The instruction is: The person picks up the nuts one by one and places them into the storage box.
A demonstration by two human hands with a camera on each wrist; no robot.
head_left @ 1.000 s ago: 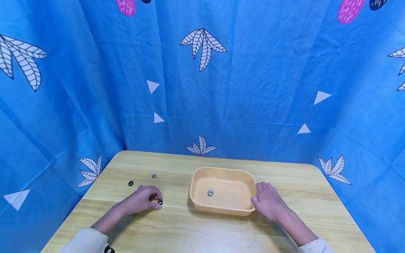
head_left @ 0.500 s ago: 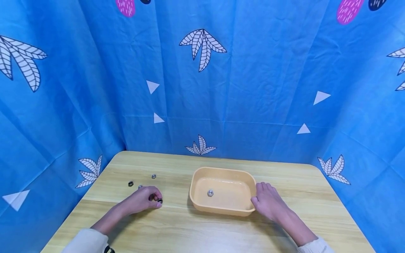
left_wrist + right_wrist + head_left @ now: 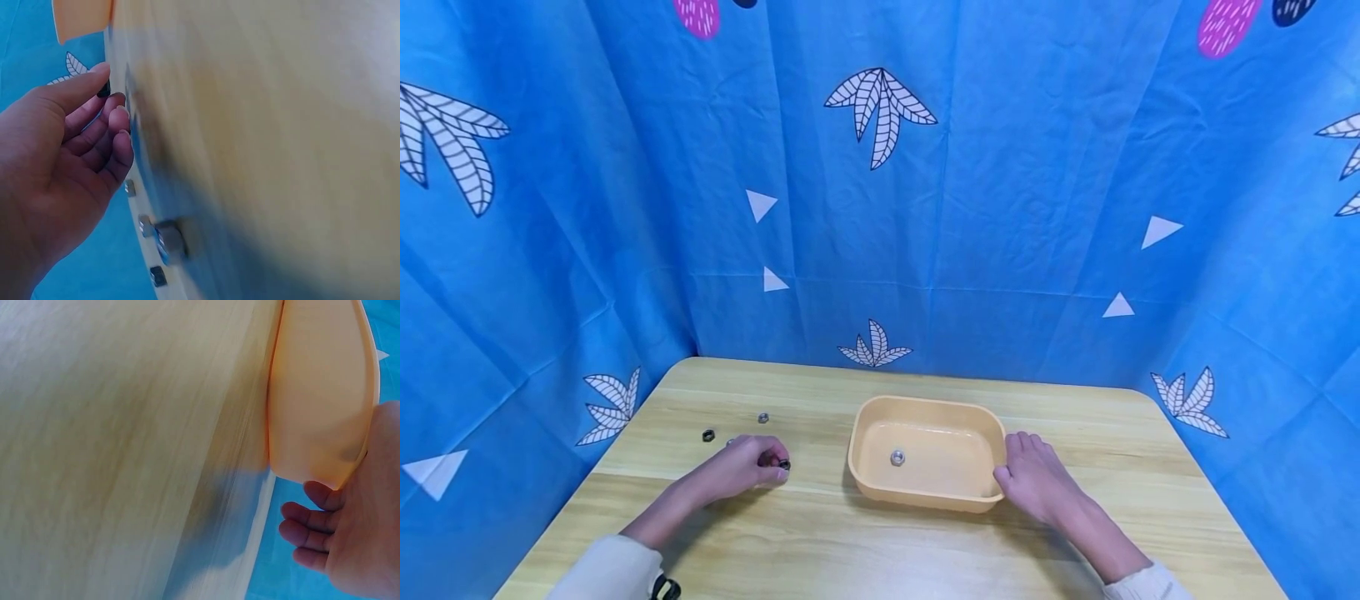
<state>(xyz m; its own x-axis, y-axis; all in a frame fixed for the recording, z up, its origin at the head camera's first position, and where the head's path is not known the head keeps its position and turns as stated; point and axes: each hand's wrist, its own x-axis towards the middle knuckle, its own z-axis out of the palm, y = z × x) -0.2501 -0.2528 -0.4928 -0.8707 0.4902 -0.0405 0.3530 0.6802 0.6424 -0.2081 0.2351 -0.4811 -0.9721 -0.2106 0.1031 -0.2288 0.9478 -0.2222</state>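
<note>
Slightly nearer the box (image 3: 925, 500) than a moment earlier, the left hand (image 3: 743, 465) pinched a dark nut (image 3: 785, 464) left of it; the right hand (image 3: 1037, 479) gripped the box's right end. Too loose a pinch might have dropped the nut short. Fingertips mostly hid it; beyond the left hand, one silver nut (image 3: 730, 442) sat half covered.

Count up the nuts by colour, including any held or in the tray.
Silver nuts: 4 (three on the table, one of them seen only in the left wrist view; one in the tray)
Black nuts: 2 (one on the table, one held by the left hand)
Total: 6
</note>
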